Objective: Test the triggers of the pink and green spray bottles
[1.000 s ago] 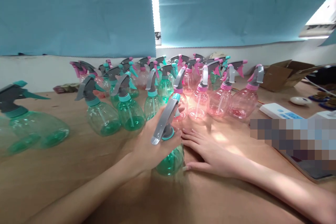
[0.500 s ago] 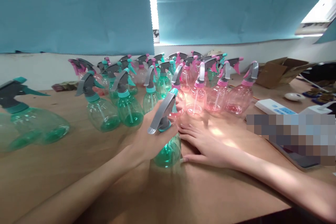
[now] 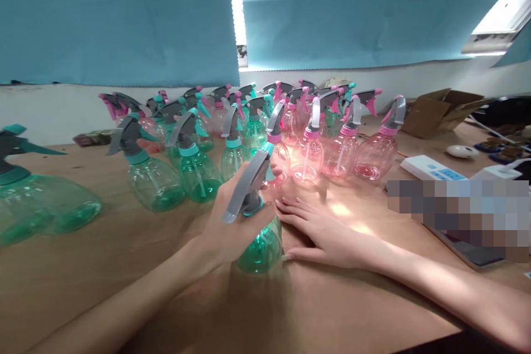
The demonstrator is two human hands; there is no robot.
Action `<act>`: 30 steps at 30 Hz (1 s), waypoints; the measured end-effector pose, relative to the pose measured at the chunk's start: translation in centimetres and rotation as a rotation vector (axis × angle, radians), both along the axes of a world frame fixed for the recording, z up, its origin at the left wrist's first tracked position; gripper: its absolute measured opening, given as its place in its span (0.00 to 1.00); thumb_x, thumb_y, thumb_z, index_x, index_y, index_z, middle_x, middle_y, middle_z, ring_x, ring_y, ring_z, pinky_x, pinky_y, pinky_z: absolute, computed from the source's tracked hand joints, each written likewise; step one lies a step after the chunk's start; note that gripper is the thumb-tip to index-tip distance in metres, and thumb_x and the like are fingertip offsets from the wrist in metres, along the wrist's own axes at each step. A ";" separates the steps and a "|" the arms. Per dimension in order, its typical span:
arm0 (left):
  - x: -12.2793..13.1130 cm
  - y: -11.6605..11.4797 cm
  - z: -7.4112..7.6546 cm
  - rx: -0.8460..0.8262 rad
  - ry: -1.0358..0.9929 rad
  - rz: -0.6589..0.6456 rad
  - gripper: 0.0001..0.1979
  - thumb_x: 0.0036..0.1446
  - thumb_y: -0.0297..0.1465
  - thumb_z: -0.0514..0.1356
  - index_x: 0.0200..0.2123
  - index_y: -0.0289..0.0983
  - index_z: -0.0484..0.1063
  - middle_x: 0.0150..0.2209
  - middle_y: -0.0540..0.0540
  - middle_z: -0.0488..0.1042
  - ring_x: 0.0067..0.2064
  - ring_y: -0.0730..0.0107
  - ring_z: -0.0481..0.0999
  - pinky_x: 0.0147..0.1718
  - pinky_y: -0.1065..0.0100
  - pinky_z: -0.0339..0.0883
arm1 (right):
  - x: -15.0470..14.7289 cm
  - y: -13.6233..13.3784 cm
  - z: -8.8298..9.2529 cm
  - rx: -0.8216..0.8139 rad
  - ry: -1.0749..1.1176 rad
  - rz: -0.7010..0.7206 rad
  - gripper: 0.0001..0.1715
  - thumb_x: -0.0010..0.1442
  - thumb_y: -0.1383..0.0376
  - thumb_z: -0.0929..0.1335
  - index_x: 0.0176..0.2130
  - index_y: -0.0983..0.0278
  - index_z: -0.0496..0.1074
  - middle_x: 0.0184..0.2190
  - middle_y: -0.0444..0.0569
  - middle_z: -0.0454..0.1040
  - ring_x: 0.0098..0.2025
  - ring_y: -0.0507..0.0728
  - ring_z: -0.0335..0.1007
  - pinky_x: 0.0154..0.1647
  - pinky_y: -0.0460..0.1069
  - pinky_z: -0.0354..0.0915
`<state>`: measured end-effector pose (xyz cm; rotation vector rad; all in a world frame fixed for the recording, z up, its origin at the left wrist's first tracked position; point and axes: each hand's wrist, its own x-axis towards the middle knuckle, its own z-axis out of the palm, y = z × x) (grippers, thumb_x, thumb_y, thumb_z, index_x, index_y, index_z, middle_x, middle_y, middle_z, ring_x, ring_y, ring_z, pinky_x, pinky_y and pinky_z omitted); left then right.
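Observation:
A green spray bottle point(image 3: 260, 249) with a grey and teal head stands near the middle of the wooden table point(image 3: 332, 310). My left hand point(image 3: 230, 221) is wrapped round its neck, just under the head. My right hand point(image 3: 319, 227) lies on the table to the right of this bottle, fingers spread, fingertips close to its side and holding nothing. Behind the hands stand several green bottles point(image 3: 201, 177) on the left and several pink bottles point(image 3: 307, 157) on the right.
Another green bottle point(image 3: 53, 199) is at the far left. On the right are a white power strip point(image 3: 433, 168), a white mouse point(image 3: 462, 151), a blurred-out dark device point(image 3: 477, 246) and an open cardboard box point(image 3: 427, 116). Blue curtains point(image 3: 124, 16) hang behind.
The held bottle's head has tilted slightly further left, with my left hand still round its neck. The whole view has shifted a little, moving the left bottles leftward. My right hand stays flat.

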<state>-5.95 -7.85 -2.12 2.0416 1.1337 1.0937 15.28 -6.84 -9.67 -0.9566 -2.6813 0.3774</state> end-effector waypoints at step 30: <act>-0.2 0.1 -0.7 0.032 -0.033 -0.006 0.24 0.58 0.29 0.58 0.58 0.42 0.63 0.32 0.51 0.74 0.25 0.73 0.69 0.28 0.68 0.68 | -0.2 -0.2 0.9 -0.001 0.002 0.003 0.43 0.63 0.41 0.63 0.67 0.63 0.61 0.66 0.59 0.62 0.68 0.70 0.52 0.69 0.67 0.45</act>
